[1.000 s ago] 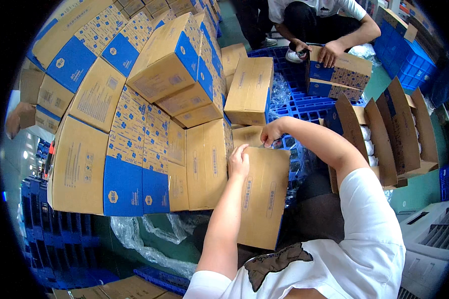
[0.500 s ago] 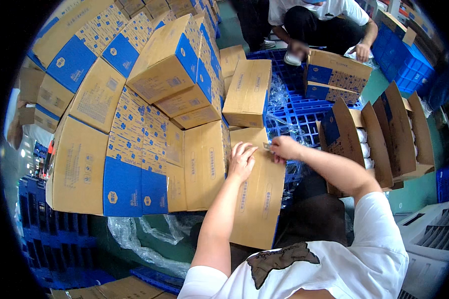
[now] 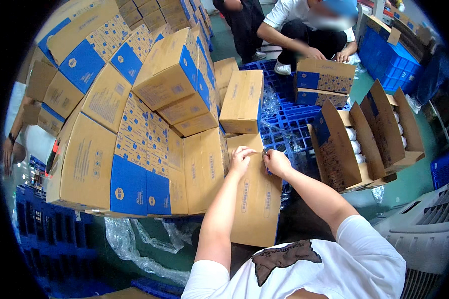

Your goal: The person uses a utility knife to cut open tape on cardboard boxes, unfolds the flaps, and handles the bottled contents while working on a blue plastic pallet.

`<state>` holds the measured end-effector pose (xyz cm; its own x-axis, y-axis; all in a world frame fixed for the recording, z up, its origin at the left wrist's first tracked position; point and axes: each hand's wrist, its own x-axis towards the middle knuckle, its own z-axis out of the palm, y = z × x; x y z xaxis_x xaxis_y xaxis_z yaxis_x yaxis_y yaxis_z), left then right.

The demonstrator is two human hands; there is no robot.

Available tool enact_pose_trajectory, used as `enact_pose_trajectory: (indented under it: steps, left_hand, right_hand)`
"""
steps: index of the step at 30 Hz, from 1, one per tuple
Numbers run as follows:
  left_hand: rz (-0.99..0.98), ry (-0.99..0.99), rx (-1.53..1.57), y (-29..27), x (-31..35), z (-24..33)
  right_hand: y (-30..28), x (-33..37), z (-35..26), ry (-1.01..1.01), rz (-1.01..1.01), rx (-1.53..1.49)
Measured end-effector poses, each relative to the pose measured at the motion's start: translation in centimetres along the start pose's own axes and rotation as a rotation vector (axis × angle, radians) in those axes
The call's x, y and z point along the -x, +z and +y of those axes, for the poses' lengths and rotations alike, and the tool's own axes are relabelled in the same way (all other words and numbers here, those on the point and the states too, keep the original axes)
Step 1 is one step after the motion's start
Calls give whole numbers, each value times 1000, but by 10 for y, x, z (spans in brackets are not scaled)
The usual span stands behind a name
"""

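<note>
In front of me lies a closed brown carton (image 3: 255, 204), its long top marked with outlined print. Above its far end, my left hand (image 3: 241, 160) has its fingers drawn together in a pinch at the top surface. Close to its right, my right hand (image 3: 276, 163) is closed around a small dark thing that mostly hides in the fingers. Between the two hands a thin, pale brown edge shows, too small to name. Another closed carton (image 3: 241, 99) stands just beyond my hands.
Stacked brown and blue cartons (image 3: 134, 124) rise on the left. Two open cartons (image 3: 354, 144) with white contents stand right of a blue pallet (image 3: 279, 119). A co-worker (image 3: 304, 30) crouches behind a patterned carton (image 3: 324, 74). Clear plastic film (image 3: 129, 244) lies on the floor.
My left hand has gone from spread fingers on the carton to a pinch. My right hand has come closer to it. The co-worker's hands are now both at the far carton's top.
</note>
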<state>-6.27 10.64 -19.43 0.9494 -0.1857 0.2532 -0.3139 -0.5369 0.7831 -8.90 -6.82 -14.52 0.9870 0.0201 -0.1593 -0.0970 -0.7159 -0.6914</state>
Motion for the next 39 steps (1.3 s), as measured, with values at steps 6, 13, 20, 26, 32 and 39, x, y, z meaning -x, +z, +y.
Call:
enact_pose_trajectory:
  steps: [6,13,20,26,32,39]
  left_hand:
    - [-30,-217,29,11,-14,-9]
    - [40,-238,-100,18,-14,-9]
    - [47,-212,-93,23,-16,-12]
    - [50,-154,-37,18,-12,-12]
    - [-91,-49,-281,10,-10,37]
    - [-450,8,-568,-7,-31,55]
  right_hand:
    - [1,-3,-1,-54,3,62]
    - [-7,-2,-12,3,-86,87]
    - [-5,-8,-21,134,-111,171]
    - [-3,10,-24,61,-72,69]
    - [25,39,57,-114,554,-339]
    - [24,86,35,367,365,-633]
